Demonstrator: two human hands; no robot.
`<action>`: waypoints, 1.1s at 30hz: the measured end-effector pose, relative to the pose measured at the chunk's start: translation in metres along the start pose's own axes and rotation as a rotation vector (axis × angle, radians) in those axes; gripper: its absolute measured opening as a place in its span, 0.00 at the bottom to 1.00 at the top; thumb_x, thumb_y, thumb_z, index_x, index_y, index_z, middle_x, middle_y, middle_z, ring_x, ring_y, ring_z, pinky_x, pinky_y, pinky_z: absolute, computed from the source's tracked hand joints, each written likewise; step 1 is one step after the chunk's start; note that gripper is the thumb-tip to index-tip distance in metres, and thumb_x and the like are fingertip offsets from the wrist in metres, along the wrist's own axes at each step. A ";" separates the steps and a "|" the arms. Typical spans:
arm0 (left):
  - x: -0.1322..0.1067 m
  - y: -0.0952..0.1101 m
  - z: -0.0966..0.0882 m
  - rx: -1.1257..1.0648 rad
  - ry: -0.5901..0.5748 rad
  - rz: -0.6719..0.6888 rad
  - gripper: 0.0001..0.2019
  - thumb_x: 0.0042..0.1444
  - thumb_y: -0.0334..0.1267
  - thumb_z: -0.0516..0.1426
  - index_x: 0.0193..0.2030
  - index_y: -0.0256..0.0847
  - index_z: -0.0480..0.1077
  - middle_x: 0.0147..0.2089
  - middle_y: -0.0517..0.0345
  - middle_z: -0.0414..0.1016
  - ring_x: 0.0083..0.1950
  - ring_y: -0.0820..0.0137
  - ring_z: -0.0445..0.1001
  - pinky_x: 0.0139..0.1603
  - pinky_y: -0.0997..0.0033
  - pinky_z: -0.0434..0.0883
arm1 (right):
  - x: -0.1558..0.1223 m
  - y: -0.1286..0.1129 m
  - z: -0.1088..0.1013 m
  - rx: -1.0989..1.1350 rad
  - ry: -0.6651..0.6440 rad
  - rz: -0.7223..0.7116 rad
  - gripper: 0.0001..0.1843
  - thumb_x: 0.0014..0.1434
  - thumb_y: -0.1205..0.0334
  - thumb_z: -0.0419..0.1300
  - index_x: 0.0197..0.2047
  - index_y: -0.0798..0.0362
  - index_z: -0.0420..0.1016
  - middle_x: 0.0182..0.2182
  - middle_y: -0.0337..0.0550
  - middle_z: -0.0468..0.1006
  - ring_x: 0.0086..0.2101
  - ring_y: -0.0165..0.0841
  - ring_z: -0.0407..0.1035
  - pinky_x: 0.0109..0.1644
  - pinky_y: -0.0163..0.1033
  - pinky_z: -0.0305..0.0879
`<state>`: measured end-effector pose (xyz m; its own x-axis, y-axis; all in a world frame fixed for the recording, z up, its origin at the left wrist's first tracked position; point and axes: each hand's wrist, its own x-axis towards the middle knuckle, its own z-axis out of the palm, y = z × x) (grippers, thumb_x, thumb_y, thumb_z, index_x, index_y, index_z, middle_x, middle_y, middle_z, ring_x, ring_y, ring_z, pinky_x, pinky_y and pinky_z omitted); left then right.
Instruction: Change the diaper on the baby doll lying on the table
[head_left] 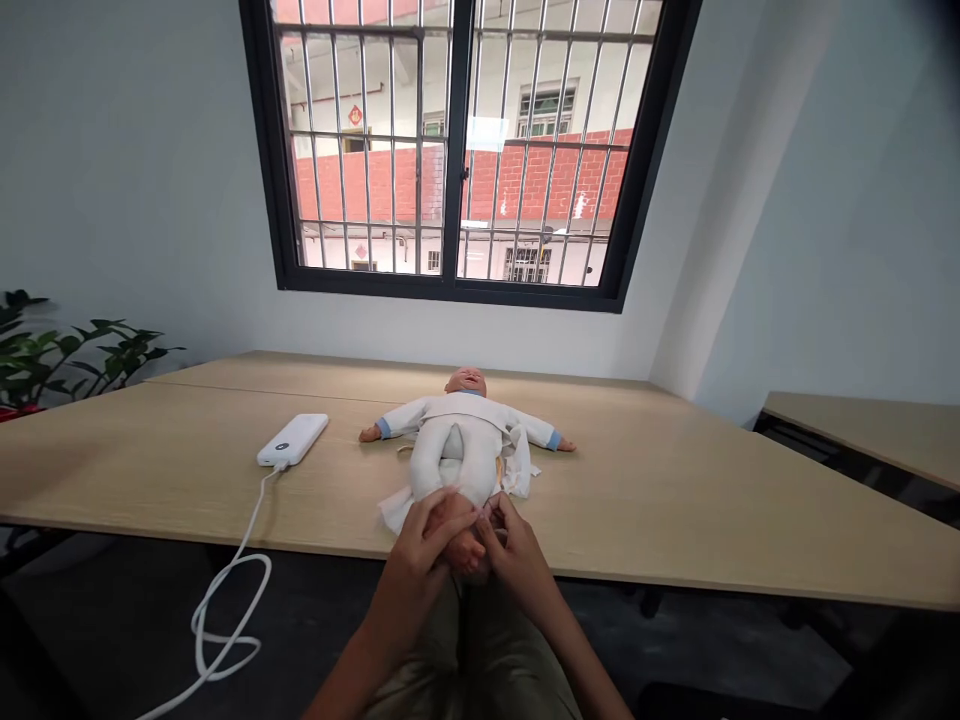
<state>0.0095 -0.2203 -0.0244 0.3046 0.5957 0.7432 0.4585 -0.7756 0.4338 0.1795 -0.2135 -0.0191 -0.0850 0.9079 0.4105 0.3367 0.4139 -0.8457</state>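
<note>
A baby doll (469,406) lies on its back on the table, arms spread, its head toward the window. It wears a white top with blue cuffs and white trousers (428,459). At the table's front edge, my left hand (417,545) is closed around the doll's bare feet (464,551), with its thumb across them. My right hand (519,548) pinches at the end of the trouser leg beside the feet; my fingers partly hide the fabric there. White cloth (517,468) lies bunched against the doll's right-hand side in view, and more white cloth sticks out near my left hand.
On the left of the wooden table (645,490) lies a white power bank (294,440). Its white cable (238,560) hangs off the front edge in loops. A leafy plant (82,355) stands far left, a barred window (454,150) behind, another table (870,430) at right.
</note>
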 end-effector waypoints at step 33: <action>0.213 0.045 -0.087 0.036 0.053 0.085 0.19 0.50 0.21 0.52 0.47 0.38 0.70 0.46 0.56 0.67 0.48 0.70 0.69 0.51 0.70 0.68 | 0.119 0.005 -0.005 -0.802 -0.430 0.188 0.43 0.56 0.27 0.49 0.70 0.33 0.47 0.69 0.47 0.47 0.65 0.68 0.39 0.60 0.75 0.39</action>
<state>0.0224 -0.1462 0.1981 0.2998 0.5154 0.8028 0.4629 -0.8144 0.3500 0.1758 -0.1039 0.0267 -0.2495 0.9683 -0.0066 0.9141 0.2333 -0.3316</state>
